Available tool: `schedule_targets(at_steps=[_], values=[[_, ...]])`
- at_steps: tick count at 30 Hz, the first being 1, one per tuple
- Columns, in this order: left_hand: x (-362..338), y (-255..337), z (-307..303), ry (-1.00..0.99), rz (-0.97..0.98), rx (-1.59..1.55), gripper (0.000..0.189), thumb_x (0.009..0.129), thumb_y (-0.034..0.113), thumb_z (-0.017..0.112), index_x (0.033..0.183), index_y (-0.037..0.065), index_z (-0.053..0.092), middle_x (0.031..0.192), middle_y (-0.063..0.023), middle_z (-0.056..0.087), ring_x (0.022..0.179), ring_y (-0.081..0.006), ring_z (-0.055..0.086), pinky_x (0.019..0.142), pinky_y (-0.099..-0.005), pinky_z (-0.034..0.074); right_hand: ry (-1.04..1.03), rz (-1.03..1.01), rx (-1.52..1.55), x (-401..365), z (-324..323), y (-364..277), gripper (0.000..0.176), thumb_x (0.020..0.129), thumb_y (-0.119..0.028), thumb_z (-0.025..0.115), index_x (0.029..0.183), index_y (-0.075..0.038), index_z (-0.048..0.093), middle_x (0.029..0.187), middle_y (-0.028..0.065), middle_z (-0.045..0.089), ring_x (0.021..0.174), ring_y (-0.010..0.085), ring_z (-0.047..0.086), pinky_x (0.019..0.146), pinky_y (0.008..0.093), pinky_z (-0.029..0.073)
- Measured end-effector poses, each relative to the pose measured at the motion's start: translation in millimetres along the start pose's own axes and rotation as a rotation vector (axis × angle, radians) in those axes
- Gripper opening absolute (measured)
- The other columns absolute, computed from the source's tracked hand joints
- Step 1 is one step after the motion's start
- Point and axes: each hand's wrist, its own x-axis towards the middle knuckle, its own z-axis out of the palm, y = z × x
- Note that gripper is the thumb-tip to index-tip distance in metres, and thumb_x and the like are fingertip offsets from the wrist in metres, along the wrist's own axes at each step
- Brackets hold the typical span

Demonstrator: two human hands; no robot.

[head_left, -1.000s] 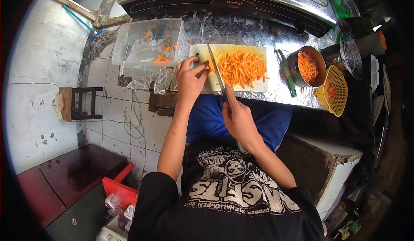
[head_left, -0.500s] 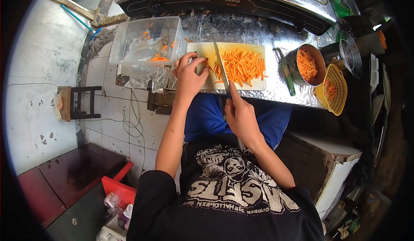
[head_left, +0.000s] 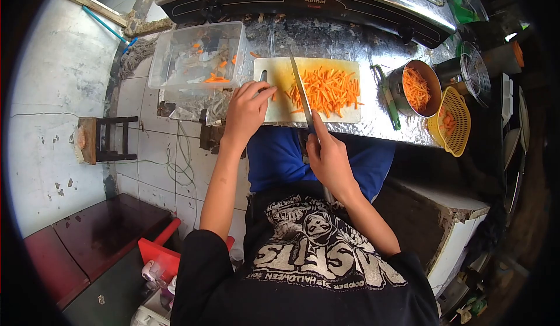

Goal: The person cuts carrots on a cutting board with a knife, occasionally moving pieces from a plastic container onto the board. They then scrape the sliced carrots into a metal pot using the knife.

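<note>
My right hand [head_left: 328, 156] is wrapped around the handle of a kitchen knife [head_left: 300, 85], its blade slanting up and away across the white cutting board [head_left: 261, 65]. A heap of carrot sticks [head_left: 329, 91] lies to the right of the blade. My left hand [head_left: 247, 107] is over the board's left edge, thumb and fingers pinched at a small orange piece of carrot [head_left: 274, 97]. Part of that piece is hidden by the fingertips.
A clear plastic container [head_left: 198, 55] with orange scraps stands at the left. To the right are a green-handled peeler-like tool [head_left: 386, 98], a pot [head_left: 429, 72] of shredded carrot and a yellow basket [head_left: 461, 116] with carrot pieces. A Rinnai stove [head_left: 315, 8] runs along the back.
My left hand has moved left, away from the blade, uncovering the board's handle slot, and its fingers have drawn together. The knife and right hand have barely shifted.
</note>
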Motion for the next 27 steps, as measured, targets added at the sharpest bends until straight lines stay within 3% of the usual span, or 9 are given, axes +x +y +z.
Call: schedule_targets(at_steps=[6,12,19,27], values=[[2.0,0.6,-1.1,0.028,-0.137,-0.234,0.022,0.089,0.007,0.069,0.110,0.004,0.074,0.107,-0.0087,0.068,0.103,-0.0290,0.063,0.089,-0.0401,0.052,-0.016,-0.005,-0.008,-0.5,2.9,0.1,0.057,0.092,0.003,0.057,0.146,0.007,0.038,0.076,0.0274,0.059,0.066,0.0442,0.061,0.063,0.0489,0.049],[0.7,-2.8,1.8,-0.032,-0.182,-0.239,0.021,0.083,0.011,0.077,0.103,0.005,0.077,0.107,-0.0071,0.068,0.105,-0.0276,0.061,0.089,-0.0395,0.052,-0.011,-0.028,-0.010,-2.2,8.1,-1.1,0.058,0.092,0.003,0.058,0.146,0.007,0.038,0.074,0.0276,0.059,0.065,0.0436,0.061,0.062,0.0491,0.049],[-4.6,-6.2,8.5,0.002,-0.197,-0.216,0.024,0.082,0.011,0.078,0.106,0.008,0.079,0.115,-0.0070,0.068,0.111,-0.0279,0.060,0.093,-0.0390,0.050,-0.029,-0.092,-0.045,-4.9,24.6,3.8,0.062,0.091,0.003,0.058,0.148,0.009,0.033,0.072,0.0273,0.059,0.063,0.0430,0.061,0.060,0.0504,0.049],[-11.9,-2.0,18.6,0.095,-0.224,-0.134,0.021,0.081,0.007,0.077,0.102,0.003,0.078,0.119,-0.0082,0.069,0.115,-0.0298,0.059,0.097,-0.0402,0.047,-0.022,-0.136,-0.069,-8.4,46.2,8.4,0.067,0.090,0.005,0.058,0.150,0.011,0.027,0.070,0.0264,0.058,0.059,0.0418,0.060,0.059,0.0505,0.050]])
